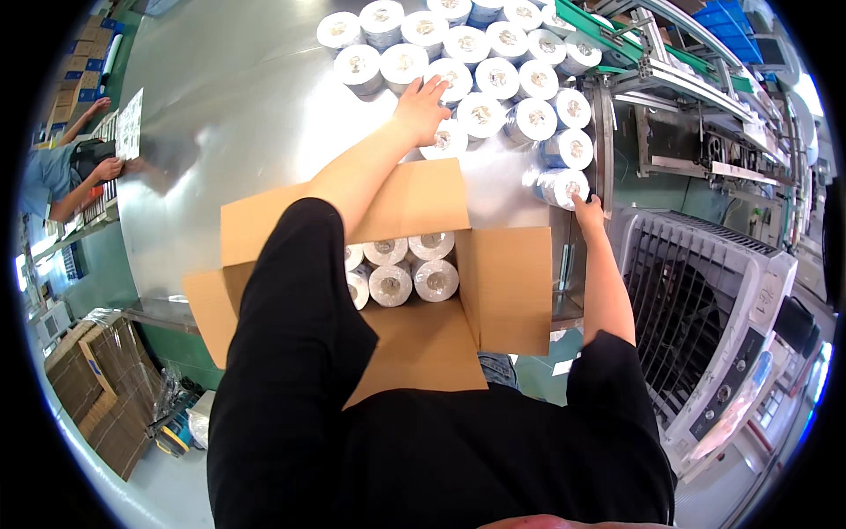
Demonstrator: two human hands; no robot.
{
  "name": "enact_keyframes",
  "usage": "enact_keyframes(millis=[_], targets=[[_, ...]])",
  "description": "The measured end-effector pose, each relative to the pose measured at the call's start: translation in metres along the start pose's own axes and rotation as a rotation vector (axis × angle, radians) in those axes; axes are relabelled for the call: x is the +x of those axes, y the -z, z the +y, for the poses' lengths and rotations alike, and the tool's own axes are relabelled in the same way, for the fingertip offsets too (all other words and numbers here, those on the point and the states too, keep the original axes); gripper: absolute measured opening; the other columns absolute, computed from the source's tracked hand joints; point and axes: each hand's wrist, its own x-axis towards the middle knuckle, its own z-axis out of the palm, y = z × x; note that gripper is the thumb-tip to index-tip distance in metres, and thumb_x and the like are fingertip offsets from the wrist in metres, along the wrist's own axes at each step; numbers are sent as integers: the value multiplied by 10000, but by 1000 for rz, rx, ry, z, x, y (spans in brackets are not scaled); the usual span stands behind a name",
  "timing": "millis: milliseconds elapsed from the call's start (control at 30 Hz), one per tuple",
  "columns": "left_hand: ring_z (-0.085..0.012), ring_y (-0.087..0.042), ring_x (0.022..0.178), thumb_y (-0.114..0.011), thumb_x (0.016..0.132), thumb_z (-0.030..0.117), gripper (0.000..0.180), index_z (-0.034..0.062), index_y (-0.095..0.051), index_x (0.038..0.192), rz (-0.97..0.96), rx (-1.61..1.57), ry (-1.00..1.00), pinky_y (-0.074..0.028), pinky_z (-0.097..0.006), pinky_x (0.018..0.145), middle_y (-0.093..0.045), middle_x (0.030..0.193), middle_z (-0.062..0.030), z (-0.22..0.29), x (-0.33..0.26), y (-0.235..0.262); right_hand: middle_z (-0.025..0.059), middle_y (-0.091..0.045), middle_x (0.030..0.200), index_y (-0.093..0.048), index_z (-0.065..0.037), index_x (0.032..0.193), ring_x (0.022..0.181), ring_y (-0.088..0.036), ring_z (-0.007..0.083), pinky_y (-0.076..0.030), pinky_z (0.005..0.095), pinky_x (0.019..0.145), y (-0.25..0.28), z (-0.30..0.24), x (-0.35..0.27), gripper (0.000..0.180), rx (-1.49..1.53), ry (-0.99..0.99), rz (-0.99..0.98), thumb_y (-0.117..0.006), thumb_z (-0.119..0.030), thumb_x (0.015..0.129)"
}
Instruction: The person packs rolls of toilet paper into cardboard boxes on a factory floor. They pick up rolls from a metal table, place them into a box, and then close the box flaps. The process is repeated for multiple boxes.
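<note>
White rolls [493, 79] crowded the far right corner of the steel counter [229, 132]. The left hand [421, 104] lay spread on one roll; the right hand [589, 210] clasped the roll [561, 186] at the right edge, which might slip off before reaching the box [507, 282].

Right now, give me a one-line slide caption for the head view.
Left hand and right hand reach wrapped rolls on a steel table above a part-filled cardboard box.

Wrapped rolls [480, 75]: white, cylindrical, upright, clustered touching one another on steel table. One roll [562, 187] at table edge, tilted, apparently film-wrapped. Further rolls [401, 269] upright inside open cardboard box.
</note>
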Motion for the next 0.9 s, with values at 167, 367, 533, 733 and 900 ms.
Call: enact_keyframes(millis=[167, 367, 533, 733, 900], targets=[[-316, -136, 1440, -769, 644, 497, 649, 264, -617, 1230, -164, 101, -6, -95, -482, 1166, -239, 1517, -178, 1, 44, -32, 150, -642, 888, -535, 12, 1059, 823, -644, 282, -507, 375, 754, -10, -25, 0, 541, -3, 223, -195, -780, -310, 699], [-294, -451, 1131, -732, 662, 374, 427, 251, -708, 1070, 25, -72, 87, -343, -424, 975, -540, 1102, -116, 5, 46, -45, 264, -635, 1013, -168, 18, 1440, 950, -628, 397, -495, 420, 853, -9, -96, 11, 991, -174, 285, -381, -764, -234, 690], [-276, -576, 1004, -735, 650, 386, 422, 238, -722, 1045, -25, -371, 282, -453, -384, 878, -596, 1042, -123, -9, 22, 4, 251, -653, 1007, -359, 59, 1335, 955, -643, 376, -503, 402, 853, -28, -86, 11, 849, -99, 183, -169, -779, -277, 678], [-195, -609, 902, -718, 748, 271, 425, 84, -673, 1127, 431, -841, 375, -484, -311, 799, -629, 931, -70, -36, -133, 129, 200, -689, 1001, -570, 58, 1192, 924, -683, 244, -521, 330, 818, 19, -68, -13, 688, 225, 179, -237, -795, -286, 640], [-145, -623, 1016, -672, 832, 114, 344, 4, -630, 1155, 264, -1863, 718, -473, -274, 899, -674, 1076, -71, -13, -318, 140, 105, -713, 825, -464, 107, 1269, 738, -614, 87, -499, 243, 697, 163, -137, -87, 627, 341, 351, 76, -749, -131, 764]])
